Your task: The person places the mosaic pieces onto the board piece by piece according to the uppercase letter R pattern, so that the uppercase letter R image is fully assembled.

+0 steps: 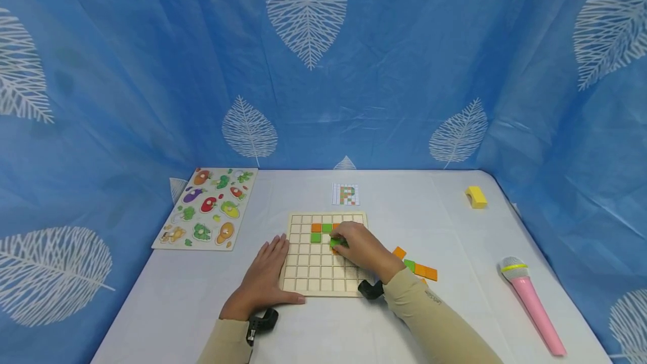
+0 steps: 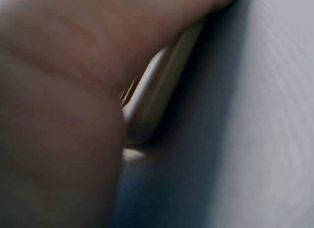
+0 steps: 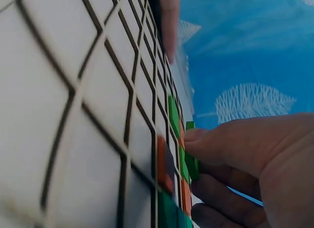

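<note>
A pale wooden grid board [image 1: 308, 271] lies on the table. My left hand [image 1: 265, 274] rests against its left side with fingers extended, the thumb along the near edge; the left wrist view is mostly palm and blur. Above the board, my right hand [image 1: 361, 246] pinches a green square tile [image 3: 192, 159] between thumb and fingers. Close by, an orange tile [image 1: 316, 227], a green tile [image 1: 327, 227] and another green tile [image 1: 315, 237] sit in the upper cells. In the right wrist view, an orange tile [image 3: 164, 164] stands out on the grid; the right hand partly covers other tiles.
Several loose orange and green tiles [image 1: 425, 272] lie right of the board, partly behind the right arm. Beyond the board is a small pattern card [image 1: 346, 194]. A vegetable puzzle [image 1: 208, 212] lies left; a yellow block [image 1: 476, 197] and pink microphone [image 1: 536, 308] lie right.
</note>
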`<state>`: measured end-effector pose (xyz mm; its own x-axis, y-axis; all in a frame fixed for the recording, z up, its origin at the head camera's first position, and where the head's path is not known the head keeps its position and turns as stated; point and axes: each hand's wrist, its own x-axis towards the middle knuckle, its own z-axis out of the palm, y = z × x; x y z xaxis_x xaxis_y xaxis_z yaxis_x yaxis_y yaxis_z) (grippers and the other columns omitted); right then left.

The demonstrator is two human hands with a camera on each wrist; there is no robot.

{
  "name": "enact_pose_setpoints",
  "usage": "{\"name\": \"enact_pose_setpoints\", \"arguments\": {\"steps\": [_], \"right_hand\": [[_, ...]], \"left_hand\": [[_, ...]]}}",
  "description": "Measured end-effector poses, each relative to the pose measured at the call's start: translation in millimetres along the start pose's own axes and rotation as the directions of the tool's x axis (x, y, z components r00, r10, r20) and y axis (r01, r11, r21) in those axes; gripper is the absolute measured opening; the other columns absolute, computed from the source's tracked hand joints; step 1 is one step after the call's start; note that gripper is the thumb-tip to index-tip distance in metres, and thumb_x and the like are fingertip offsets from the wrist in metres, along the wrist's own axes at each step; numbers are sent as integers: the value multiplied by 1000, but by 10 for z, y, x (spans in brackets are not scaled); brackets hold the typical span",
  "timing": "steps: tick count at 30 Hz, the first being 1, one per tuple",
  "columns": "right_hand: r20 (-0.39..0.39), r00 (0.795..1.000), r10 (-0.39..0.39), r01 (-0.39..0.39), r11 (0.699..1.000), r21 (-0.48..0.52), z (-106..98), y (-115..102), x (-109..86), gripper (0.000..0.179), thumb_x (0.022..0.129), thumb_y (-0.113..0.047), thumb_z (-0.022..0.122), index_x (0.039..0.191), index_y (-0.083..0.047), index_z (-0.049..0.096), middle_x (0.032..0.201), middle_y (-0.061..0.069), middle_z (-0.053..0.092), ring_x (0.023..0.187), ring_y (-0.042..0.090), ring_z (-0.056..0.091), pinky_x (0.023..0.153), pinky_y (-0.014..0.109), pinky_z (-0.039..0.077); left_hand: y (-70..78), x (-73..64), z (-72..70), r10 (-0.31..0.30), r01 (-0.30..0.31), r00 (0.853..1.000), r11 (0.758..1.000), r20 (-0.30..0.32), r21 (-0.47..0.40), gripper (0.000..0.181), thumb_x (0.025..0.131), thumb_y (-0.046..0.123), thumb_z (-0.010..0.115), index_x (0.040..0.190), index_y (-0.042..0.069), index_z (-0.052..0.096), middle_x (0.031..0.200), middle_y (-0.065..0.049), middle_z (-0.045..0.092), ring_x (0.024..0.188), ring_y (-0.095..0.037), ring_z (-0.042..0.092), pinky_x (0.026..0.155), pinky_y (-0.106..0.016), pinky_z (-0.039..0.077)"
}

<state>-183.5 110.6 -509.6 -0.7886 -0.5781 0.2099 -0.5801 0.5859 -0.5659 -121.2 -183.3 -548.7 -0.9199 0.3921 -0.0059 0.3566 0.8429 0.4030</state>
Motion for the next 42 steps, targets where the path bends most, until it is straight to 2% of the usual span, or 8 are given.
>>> {"name": "enact_pose_setpoints", "arguments": {"steps": [4,9,19,26,32,42], "right_hand": [[32,998,-52,53,998,-19,98,-76,59,23,94,-3,80,117,-2,76,111,6,71,99,19,66,85,36,57],[33,997,-75,77,996,-47,160,-111,76,22,95,-3,80,116,-3,77,110,6,71,99,20,65,85,36,57],[38,997,-62,66,993,-96,184,-124,88,23,94,-5,82,116,-5,77,110,4,72,102,22,66,90,37,56],[30,996,-83,85,992,-97,194,-122,91,21,93,-4,81,114,-5,77,108,5,73,101,22,66,90,38,56],[26,996,-88,90,991,-103,195,-122,91,21,93,-4,81,114,-5,78,108,5,73,102,23,66,92,38,56],[35,998,-58,61,994,-90,198,-127,86,23,93,-4,82,116,-5,77,110,5,73,105,23,66,93,39,56]], "left_hand": [[-6,7,21,12,-13,1000,1000,-23,-3,149,61,94,72,165,-1,26,172,-15,22,159,-30,12,126,-50,12],[-2,7,23,9,-9,1000,1000,-10,6,150,61,96,70,166,-1,24,172,-14,20,159,-29,11,127,-49,11],[-11,-2,14,9,-9,1000,1000,-16,14,149,61,94,72,165,-2,26,172,-16,22,159,-30,12,126,-50,12],[-14,1,7,-15,15,1000,1000,20,13,151,61,96,70,167,1,22,173,-12,18,159,-26,8,127,-46,7],[-14,-2,10,10,-9,1000,1000,-17,12,148,62,94,72,165,-2,25,172,-15,21,159,-30,12,126,-50,11],[-15,-6,-6,27,-27,1000,1000,-13,4,148,62,93,72,165,-3,25,172,-16,22,159,-30,12,126,-50,11]]}}
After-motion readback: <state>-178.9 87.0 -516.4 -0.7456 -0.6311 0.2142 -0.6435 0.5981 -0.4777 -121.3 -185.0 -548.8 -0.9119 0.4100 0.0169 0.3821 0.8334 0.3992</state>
